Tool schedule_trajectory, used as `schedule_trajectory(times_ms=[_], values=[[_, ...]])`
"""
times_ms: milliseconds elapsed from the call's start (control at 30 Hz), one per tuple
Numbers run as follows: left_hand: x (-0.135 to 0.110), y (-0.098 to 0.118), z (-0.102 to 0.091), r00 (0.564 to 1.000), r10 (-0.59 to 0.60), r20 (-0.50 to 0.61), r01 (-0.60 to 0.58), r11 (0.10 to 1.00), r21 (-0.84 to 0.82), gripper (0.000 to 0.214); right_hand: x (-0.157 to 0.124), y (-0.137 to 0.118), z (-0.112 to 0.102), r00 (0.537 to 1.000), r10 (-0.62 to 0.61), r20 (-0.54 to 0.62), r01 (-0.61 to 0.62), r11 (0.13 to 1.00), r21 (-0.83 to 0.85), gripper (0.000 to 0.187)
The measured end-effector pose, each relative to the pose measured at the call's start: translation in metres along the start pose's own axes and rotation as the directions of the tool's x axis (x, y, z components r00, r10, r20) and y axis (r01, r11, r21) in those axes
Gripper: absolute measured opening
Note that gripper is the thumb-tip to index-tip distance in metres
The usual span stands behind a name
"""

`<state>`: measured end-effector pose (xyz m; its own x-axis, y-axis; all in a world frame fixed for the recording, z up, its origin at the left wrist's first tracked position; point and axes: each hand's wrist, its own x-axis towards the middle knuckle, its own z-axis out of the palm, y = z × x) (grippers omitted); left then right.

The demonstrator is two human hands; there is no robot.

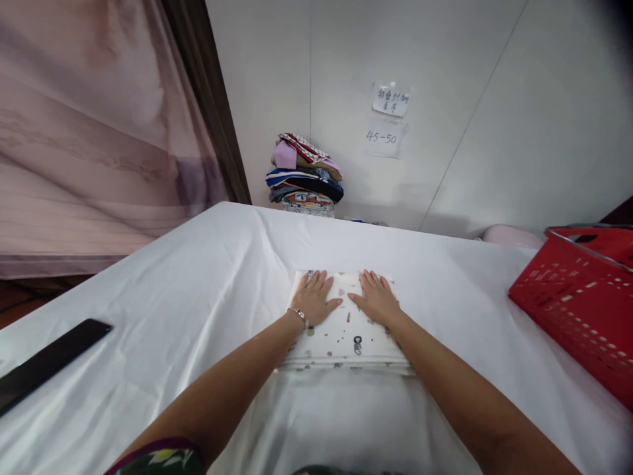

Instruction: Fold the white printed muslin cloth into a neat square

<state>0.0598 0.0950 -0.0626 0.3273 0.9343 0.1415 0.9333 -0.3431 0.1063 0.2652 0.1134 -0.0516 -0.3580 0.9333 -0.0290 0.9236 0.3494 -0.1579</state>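
A folded white cloth with small printed figures [346,336] lies flat on the white-covered table [198,290]. My left hand [314,298] rests palm down on its far left part, fingers spread, with a bracelet at the wrist. My right hand [378,298] presses flat on its far right part, fingers apart. The two thumbs point toward each other, almost touching. Neither hand grips anything.
A stack of folded coloured clothes [305,175] sits at the table's far edge against the wall. A red plastic basket [578,297] stands at the right. A long black flat object [47,361] lies at the left edge. Two paper notes [388,119] hang on the wall. A pink curtain [89,132] hangs left.
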Motion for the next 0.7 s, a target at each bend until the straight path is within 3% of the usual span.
schedule_trajectory(times_ms=[133, 367, 500, 700], values=[[0.001, 0.000, 0.000, 1.000, -0.011, 0.017, 0.011, 1.000, -0.012, 0.073, 0.000, 0.004, 0.003, 1.000, -0.003, 0.001, 0.003, 1.000, 0.002, 0.083], [0.002, 0.002, -0.005, 0.998, -0.028, 0.050, 0.027, 1.000, 0.010, 0.072, -0.006, -0.003, -0.010, 0.997, 0.012, 0.071, -0.014, 1.000, 0.025, 0.076], [0.003, 0.002, -0.006, 0.996, -0.039, 0.082, 0.037, 0.999, 0.024, 0.072, -0.044, -0.009, -0.009, 0.996, -0.032, 0.078, 0.026, 0.997, 0.072, 0.072], [0.008, 0.003, -0.017, 0.988, -0.039, 0.147, 0.037, 0.999, 0.012, 0.071, -0.116, -0.015, 0.000, 0.991, -0.101, -0.084, 0.103, 0.994, 0.020, 0.061]])
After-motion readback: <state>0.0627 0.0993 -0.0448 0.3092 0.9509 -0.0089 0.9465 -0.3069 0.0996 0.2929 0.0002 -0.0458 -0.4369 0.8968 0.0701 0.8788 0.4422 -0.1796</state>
